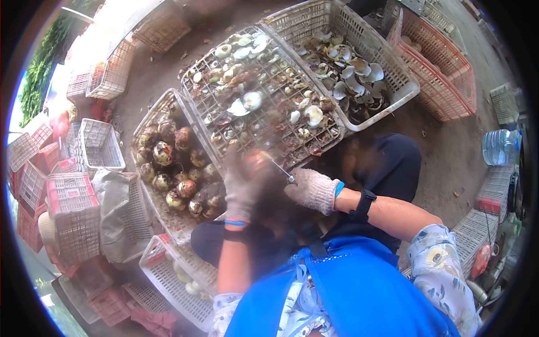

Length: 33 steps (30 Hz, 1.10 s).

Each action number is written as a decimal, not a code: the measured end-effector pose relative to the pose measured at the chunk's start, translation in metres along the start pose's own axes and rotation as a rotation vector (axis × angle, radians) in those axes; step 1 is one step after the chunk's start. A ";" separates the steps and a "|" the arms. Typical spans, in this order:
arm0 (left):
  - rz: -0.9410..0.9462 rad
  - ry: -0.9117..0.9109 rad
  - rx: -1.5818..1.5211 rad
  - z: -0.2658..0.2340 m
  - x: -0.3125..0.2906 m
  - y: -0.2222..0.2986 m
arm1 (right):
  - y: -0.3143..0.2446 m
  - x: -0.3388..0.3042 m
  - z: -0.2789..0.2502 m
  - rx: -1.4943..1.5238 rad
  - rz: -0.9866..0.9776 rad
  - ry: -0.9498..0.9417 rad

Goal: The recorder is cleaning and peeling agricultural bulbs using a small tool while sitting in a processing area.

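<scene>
My left hand, in a pale knit glove, is closed around a reddish-brown bulb, blurred by the smeared picture. In a similar glove, my right hand grips a small knife. Its thin blade points up and left, its tip close to or touching the bulb. Just beyond both hands lies a grid-topped crate strewn with pale scales and trimmings. To the left, a crate holds several brown-and-cream bulbs.
A deep crate of peeled scales stands at the far right, beside a red crate. Near my left knee sits a white crate with pale pieces inside. Stacked crates line the left; a water jug stands right.
</scene>
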<state>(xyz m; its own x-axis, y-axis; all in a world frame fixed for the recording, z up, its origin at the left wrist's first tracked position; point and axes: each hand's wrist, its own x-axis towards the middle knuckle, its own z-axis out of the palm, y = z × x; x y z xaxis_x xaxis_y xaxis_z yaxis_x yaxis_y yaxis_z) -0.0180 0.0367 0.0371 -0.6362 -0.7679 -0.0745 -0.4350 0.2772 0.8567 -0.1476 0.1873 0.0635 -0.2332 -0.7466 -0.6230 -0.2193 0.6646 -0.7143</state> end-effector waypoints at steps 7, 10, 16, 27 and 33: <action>0.163 -0.050 0.247 0.005 0.000 0.006 | 0.022 0.027 0.021 -0.132 -0.046 0.069; 0.107 -0.119 0.077 -0.007 0.024 -0.039 | 0.046 0.058 0.042 -0.270 -0.234 0.197; -0.314 -0.332 -0.332 -0.028 0.047 -0.021 | 0.049 0.075 0.054 -0.202 -0.221 0.301; -0.088 -0.346 0.577 0.006 0.065 0.019 | 0.078 0.095 0.078 0.217 -0.154 0.322; -0.221 -0.412 0.235 -0.015 0.050 0.010 | 0.072 0.080 0.061 0.304 -0.324 0.072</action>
<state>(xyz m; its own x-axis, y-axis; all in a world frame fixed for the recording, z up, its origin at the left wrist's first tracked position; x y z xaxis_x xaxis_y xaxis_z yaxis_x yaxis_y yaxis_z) -0.0445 -0.0073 0.0496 -0.6902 -0.5451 -0.4760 -0.6885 0.2922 0.6638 -0.1240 0.1732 -0.0572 -0.2659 -0.9037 -0.3356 -0.0061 0.3496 -0.9369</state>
